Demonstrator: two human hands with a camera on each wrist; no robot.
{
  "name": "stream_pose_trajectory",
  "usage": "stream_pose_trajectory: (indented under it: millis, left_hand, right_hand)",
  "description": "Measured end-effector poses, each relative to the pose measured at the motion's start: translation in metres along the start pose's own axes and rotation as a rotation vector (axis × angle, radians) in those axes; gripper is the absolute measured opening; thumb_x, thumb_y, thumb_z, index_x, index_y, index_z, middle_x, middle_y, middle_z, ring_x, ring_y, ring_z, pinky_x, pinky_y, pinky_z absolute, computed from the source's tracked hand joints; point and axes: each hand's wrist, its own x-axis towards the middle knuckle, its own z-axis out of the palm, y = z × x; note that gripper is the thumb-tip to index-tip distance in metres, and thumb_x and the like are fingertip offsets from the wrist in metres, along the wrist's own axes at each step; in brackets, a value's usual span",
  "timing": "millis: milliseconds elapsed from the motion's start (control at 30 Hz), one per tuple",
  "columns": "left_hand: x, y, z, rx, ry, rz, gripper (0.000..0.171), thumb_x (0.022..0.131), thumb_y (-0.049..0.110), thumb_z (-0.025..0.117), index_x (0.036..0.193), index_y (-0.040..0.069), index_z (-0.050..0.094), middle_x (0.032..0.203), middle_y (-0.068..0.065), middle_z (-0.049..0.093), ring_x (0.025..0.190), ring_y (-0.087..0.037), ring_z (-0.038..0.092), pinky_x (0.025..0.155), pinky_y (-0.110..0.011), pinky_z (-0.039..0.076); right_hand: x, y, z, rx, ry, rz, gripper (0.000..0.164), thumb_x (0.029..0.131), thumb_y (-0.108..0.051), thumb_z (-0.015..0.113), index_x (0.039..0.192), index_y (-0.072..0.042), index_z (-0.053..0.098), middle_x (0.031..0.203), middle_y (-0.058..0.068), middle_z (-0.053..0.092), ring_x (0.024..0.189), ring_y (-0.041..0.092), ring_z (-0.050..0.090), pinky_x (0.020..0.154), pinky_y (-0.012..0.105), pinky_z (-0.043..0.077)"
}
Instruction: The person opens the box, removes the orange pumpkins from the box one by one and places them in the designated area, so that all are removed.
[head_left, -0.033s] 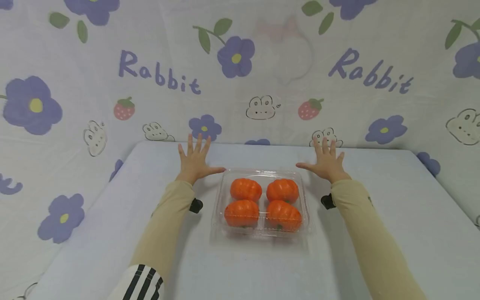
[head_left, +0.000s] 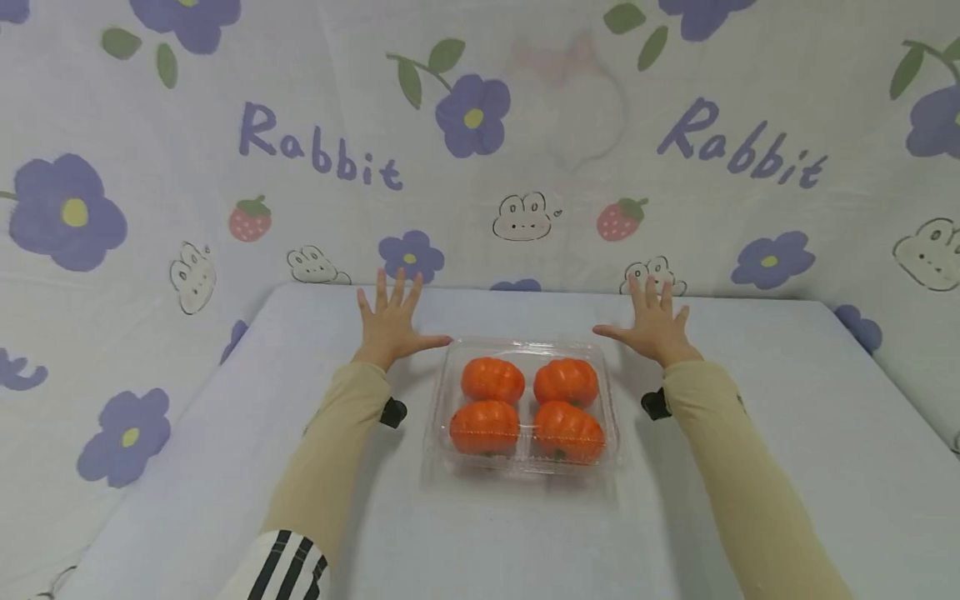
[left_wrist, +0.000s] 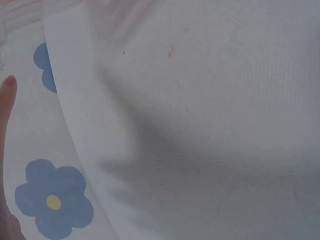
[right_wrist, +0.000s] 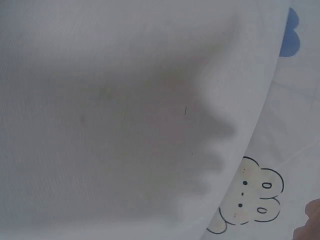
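Note:
A clear plastic container [head_left: 527,346] holds several small orange pumpkins [head_left: 492,381] in the middle of the table. To its left, my left hand [head_left: 390,332] is spread with straight fingers and holds nothing. That thumb points at the container's far left corner; I cannot tell whether they touch. My right hand [head_left: 657,332] is spread likewise, apart from the container on its right. In the left wrist view only a thumb [left_wrist: 7,97] shows at the left edge. The right wrist view catches a bit of fingers [right_wrist: 309,222] at bottom right. Hand shadows fall on the table in both.
A white table [head_left: 517,542] extends under both arms. Behind it and at the sides hangs a cloth [head_left: 540,167] printed with flowers, rabbits and strawberries. Small black devices [head_left: 393,412] sit at both wrists.

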Motion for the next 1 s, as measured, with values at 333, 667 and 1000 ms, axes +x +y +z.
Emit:
stream_pose_trajectory:
  millis: [333, 667, 1000]
  left_hand:
    - [0.002, 0.000, 0.000, 0.002, 0.014, 0.010, 0.109, 0.066, 0.077, 0.048, 0.145, 0.020, 0.000, 0.147, -0.008, -0.011, 0.125, -0.028, -0.029, 0.095, -0.062, -0.011]
    - [0.001, -0.001, -0.008, -0.044, 0.039, 0.006, 0.109, 0.067, 0.074, 0.051, 0.145, 0.016, 0.003, 0.148, -0.011, -0.004, 0.130, -0.027, -0.018, 0.096, -0.065, -0.006]
    - [-0.004, 0.007, -0.014, -0.568, 0.498, 0.133, 0.067, 0.075, 0.028, 0.069, 0.128, -0.005, 0.044, 0.130, -0.017, 0.044, 0.124, -0.032, 0.033, 0.102, -0.043, 0.025]
  right_hand:
    - [-0.009, -0.002, -0.006, -0.019, -0.026, 0.002, 0.101, 0.079, -0.067, 0.043, 0.143, -0.006, -0.004, 0.142, 0.031, -0.004, 0.126, 0.047, -0.011, 0.092, 0.069, -0.004]
    - [-0.007, 0.007, -0.021, -0.012, -0.026, -0.025, 0.101, 0.080, -0.068, 0.040, 0.141, 0.001, -0.002, 0.142, 0.030, -0.006, 0.127, 0.045, -0.011, 0.096, 0.065, -0.001]
    - [-0.007, -0.002, -0.031, 0.158, 0.069, -0.119, 0.094, 0.084, -0.060, 0.045, 0.142, -0.001, 0.001, 0.146, 0.019, 0.001, 0.132, 0.032, -0.001, 0.104, 0.051, 0.006]
